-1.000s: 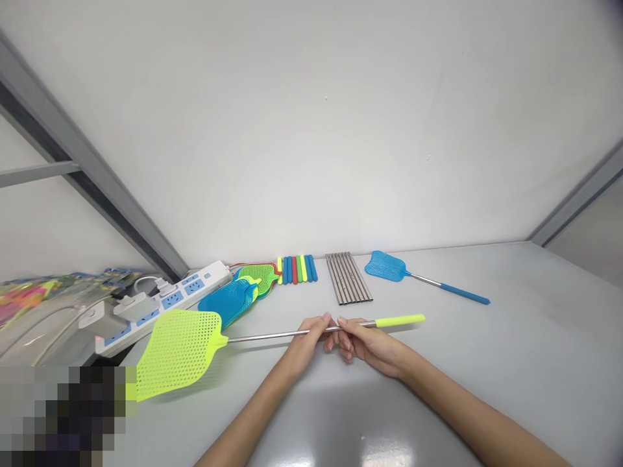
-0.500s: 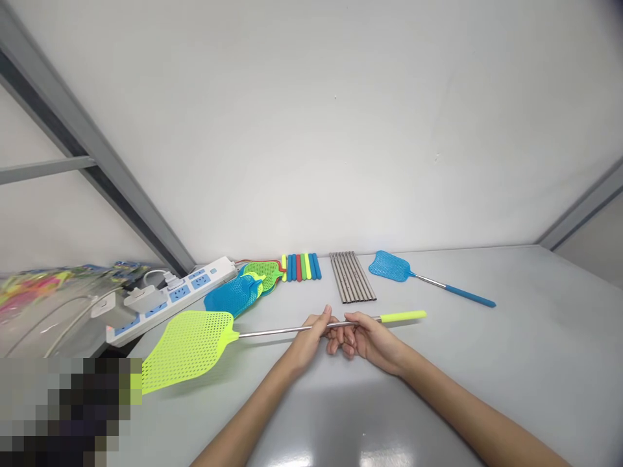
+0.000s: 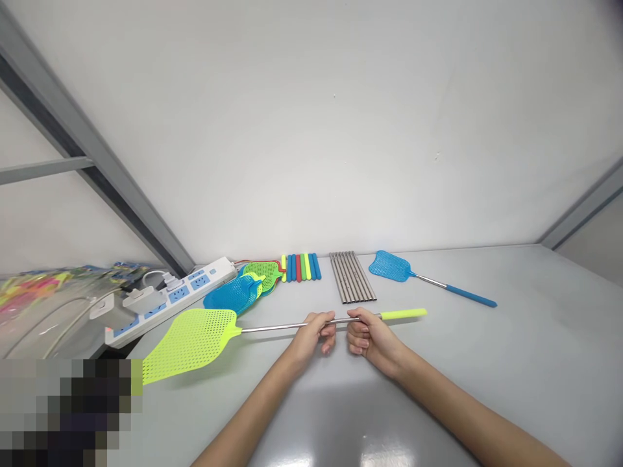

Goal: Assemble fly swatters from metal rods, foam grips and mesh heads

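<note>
A yellow fly swatter (image 3: 195, 340) is held level above the table, its perforated head to the left and its yellow grip to the right. My left hand (image 3: 314, 336) pinches the thin metal rod between thumb and fingers. Close beside the grip, my right hand (image 3: 370, 336) is closed around the thicker part of the rod. A short stretch of bare rod shows between the two hands. Behind them lies a row of metal tubes (image 3: 353, 277). At the back right rests a blue fly swatter (image 3: 390, 266) with a blue handle.
Loose coloured handles (image 3: 298, 267) lie side by side at the back. Left of them are stacked swatter heads (image 3: 233, 295) in blue, green, yellow and red. A power strip (image 3: 178, 297) with plugged-in adapters stands farther left, near a bag of colourful pieces (image 3: 39, 292). A wall (image 3: 341, 143) rises behind.
My hands have moved apart along the rod, and the right fingers have curled in more tightly. The yellow swatter's head has risen slightly. Things on the table stay put.
</note>
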Available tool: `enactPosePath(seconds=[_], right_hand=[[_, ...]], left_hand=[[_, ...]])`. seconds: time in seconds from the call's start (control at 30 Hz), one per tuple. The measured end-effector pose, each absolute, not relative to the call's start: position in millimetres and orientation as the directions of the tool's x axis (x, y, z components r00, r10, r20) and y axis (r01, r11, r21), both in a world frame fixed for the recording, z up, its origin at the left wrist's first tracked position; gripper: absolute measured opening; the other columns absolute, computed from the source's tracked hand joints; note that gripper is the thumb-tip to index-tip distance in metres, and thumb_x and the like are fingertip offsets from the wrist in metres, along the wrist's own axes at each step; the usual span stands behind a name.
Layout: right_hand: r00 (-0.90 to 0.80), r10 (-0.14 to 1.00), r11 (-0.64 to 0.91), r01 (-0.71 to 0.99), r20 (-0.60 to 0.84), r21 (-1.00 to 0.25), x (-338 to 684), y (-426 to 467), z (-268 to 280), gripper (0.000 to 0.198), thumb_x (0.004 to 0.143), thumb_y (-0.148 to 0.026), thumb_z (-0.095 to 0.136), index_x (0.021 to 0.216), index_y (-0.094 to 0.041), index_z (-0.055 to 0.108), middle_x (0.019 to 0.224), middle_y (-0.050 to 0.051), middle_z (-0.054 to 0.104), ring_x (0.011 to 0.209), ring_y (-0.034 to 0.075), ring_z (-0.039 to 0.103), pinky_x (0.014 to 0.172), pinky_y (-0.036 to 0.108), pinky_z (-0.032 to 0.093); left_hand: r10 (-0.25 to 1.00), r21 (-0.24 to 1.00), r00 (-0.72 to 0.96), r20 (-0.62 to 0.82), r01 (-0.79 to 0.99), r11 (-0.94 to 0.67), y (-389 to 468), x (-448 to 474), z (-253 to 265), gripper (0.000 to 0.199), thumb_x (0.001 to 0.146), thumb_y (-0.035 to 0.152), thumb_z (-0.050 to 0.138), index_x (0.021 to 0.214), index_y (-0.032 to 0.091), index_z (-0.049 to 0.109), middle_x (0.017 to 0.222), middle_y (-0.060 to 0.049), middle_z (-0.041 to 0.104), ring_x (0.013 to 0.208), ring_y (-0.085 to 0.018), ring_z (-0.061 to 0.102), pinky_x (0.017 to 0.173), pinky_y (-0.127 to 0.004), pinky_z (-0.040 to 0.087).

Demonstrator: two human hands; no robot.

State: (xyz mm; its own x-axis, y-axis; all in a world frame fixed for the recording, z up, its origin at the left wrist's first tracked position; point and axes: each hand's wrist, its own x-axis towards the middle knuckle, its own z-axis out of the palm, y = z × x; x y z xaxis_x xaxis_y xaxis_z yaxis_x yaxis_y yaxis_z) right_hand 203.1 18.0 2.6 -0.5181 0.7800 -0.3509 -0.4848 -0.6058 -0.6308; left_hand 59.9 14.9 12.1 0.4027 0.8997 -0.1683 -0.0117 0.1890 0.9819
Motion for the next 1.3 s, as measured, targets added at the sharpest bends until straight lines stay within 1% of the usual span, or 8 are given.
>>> enactPosePath(seconds=[0.17,0.33,0.53,0.9,1.1,1.3], right_hand=[[-0.506,0.782,-0.608,-0.494,-0.363,-0.622,205,19,6,0.035,0.070,-0.027,0.045,0.043,-0.020,0.024,0.039,-0.009,0.015,0.035,0.006,0.013,0.039,0.023,0.021],[-0.472,0.783,-0.614,-0.481,-0.405,-0.626,205,20,11,0.035,0.070,-0.027,0.045,0.043,-0.020,0.024,0.038,-0.009,0.015,0.035,0.006,0.014,0.038,0.023,0.020],[-0.445,0.790,-0.609,-0.488,-0.422,-0.625,209,22,12,0.032,0.068,-0.025,0.047,0.045,-0.019,0.026,0.040,-0.010,0.016,0.035,0.005,0.013,0.038,0.022,0.018],[-0.437,0.791,-0.606,-0.471,-0.428,-0.641,213,25,11,0.033,0.067,-0.025,0.047,0.044,-0.020,0.025,0.039,-0.010,0.015,0.035,0.005,0.013,0.037,0.022,0.019],[-0.439,0.795,-0.601,-0.474,-0.419,-0.644,214,25,12,0.032,0.068,-0.025,0.047,0.044,-0.020,0.026,0.040,-0.009,0.016,0.035,0.005,0.013,0.037,0.022,0.020],[-0.438,0.795,-0.601,-0.468,-0.420,-0.648,215,26,13,0.034,0.067,-0.026,0.048,0.044,-0.020,0.024,0.039,-0.010,0.014,0.035,0.005,0.013,0.037,0.022,0.019]], left_hand=[[0.891,0.975,0.420,-0.174,-0.055,0.216,16,59,11,0.042,0.079,0.039,0.031,0.043,0.020,0.023,0.029,0.005,0.030,0.032,-0.009,0.032,0.043,-0.024,0.031],[0.880,0.976,0.444,-0.168,-0.053,0.213,15,57,11,0.049,0.079,0.053,0.020,0.043,0.020,0.023,0.030,0.004,0.033,0.034,-0.009,0.035,0.044,-0.024,0.031],[0.877,0.976,0.450,-0.168,-0.050,0.212,16,56,11,0.053,0.075,0.061,0.013,0.043,0.020,0.021,0.030,0.004,0.031,0.033,-0.009,0.034,0.042,-0.024,0.029],[0.880,0.974,0.436,-0.190,-0.031,0.226,18,54,11,0.055,0.073,0.064,0.013,0.042,0.020,0.021,0.029,0.005,0.028,0.031,-0.008,0.033,0.040,-0.023,0.027],[0.880,0.974,0.441,-0.177,-0.050,0.221,19,53,11,0.053,0.074,0.063,0.014,0.043,0.020,0.021,0.029,0.005,0.027,0.031,-0.009,0.032,0.040,-0.023,0.024],[0.878,0.975,0.440,-0.189,-0.021,0.220,19,52,11,0.053,0.074,0.063,0.015,0.043,0.020,0.021,0.030,0.005,0.027,0.032,-0.009,0.033,0.041,-0.023,0.026]])
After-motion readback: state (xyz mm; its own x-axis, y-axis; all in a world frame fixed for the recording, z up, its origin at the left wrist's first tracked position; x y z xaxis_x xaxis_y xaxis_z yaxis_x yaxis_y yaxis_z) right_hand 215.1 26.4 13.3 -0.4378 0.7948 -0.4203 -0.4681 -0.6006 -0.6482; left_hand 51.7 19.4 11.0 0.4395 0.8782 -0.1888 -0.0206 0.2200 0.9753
